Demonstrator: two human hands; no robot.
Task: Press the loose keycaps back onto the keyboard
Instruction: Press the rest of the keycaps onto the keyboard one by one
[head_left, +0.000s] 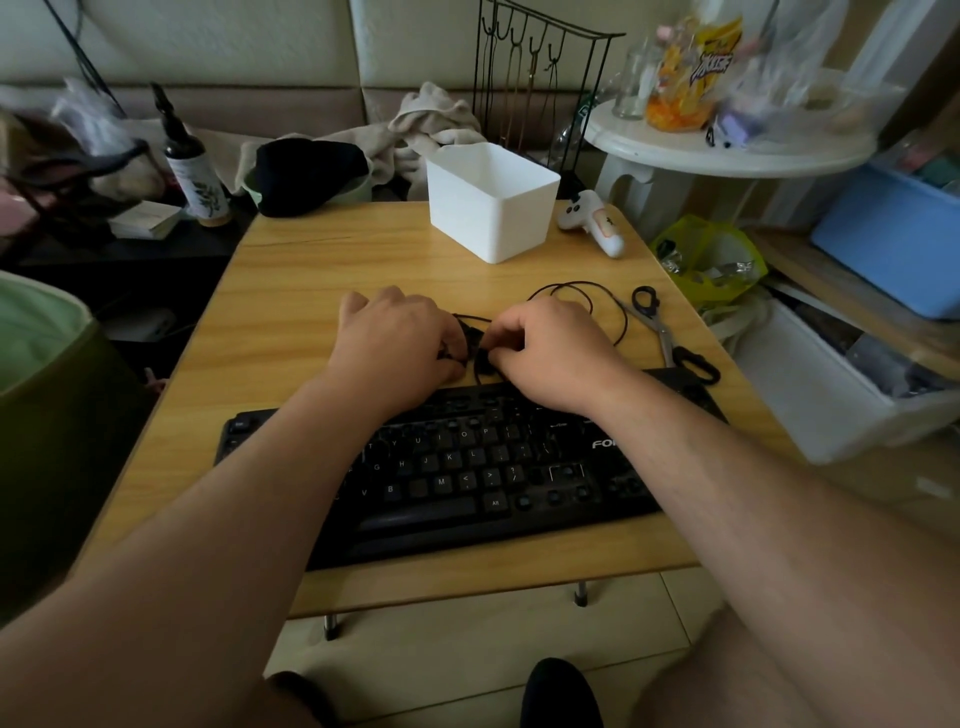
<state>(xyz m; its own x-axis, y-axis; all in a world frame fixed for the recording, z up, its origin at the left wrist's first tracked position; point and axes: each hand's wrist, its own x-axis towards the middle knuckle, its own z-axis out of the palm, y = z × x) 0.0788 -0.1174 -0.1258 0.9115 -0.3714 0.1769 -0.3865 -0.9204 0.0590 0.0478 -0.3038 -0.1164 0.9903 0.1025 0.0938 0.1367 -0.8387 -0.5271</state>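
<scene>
Showing both hands at frame centre beyond the keyboard (467, 467) on the table (291, 291): left hand (395, 338) and right hand (550, 348) with fingers curled on small dark pieces, probably keycaps or cable, indistinct; lower-right switches still bare, work unfinished.

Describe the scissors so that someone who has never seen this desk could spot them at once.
Start at the wooden table and find the black keyboard along its near edge. Just beyond the keyboard's far right corner lie the scissors, beside a loop of black cable. They alone there have silver blades and black handle loops.
</scene>
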